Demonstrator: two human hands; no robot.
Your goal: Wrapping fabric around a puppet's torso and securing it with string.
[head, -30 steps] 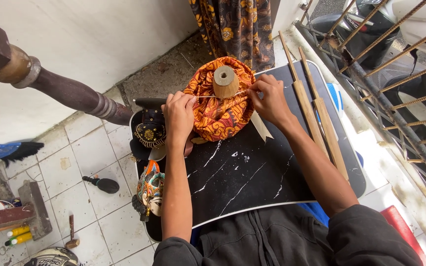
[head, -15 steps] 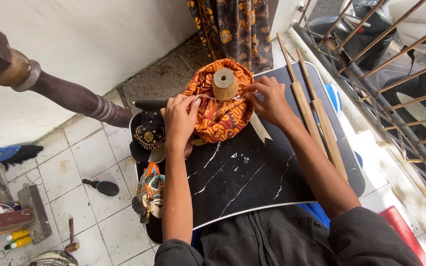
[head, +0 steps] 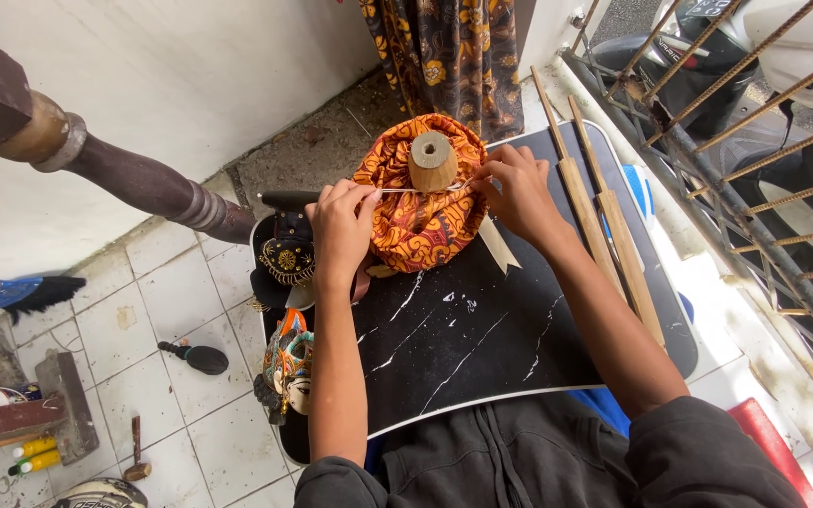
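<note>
The left hand (head: pixel 342 224) is closed in a pinch on one end of a pale string (head: pixel 416 189), over the far left part of the black marbled board (head: pixel 482 348). The right hand (head: pixel 518 193) is closed in the same way on the other end, near the middle of the far edge. Between the two hands the string is drawn taut across the orange patterned cloth (head: pixel 421 221), just below the wooden peg (head: pixel 432 162) that stands upright out of the bundle.

Compared with a second ago, the hands are set slightly closer to the bundle and the string is seen stretched straighter; the cloth and peg are unmoved. This is judged to mean that the cloth is being bound tight around the peg and that the tie is not yet finished.

Two bamboo sticks (head: pixel 604 216) are laid along the right side of the board, and a pale flat strip (head: pixel 499 246) lies just beside the cloth. At the left edge, a dark ornamented headpiece (head: pixel 284 259) and a painted mask (head: pixel 292 362) are placed
</note>
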